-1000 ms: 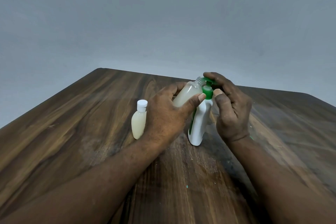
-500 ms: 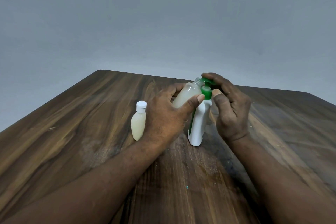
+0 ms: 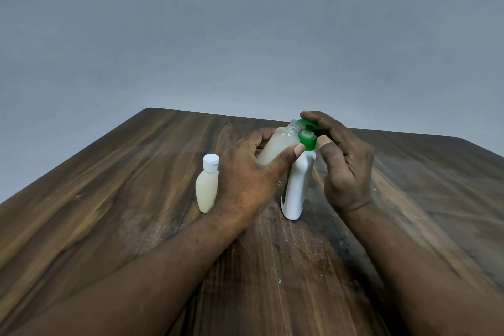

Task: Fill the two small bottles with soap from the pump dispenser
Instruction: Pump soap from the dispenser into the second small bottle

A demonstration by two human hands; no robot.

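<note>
wooden table (image 3: 109,199) bearing two small bottles and one pump dispenser (image 3: 296,191), white with a green top. capped bottle (image 3: 207,188) stands upright, just beside the left wrist. open bottle (image 3: 278,144), holding pale soap, is tilted, long axis slanting up and right, bare neck at the nozzle. left hand (image 3: 245,177) grasps it between thumb and curled fingers. right hand (image 3: 346,169) curls its fingers over the dispenser's green top, thumb at the collar.
</note>
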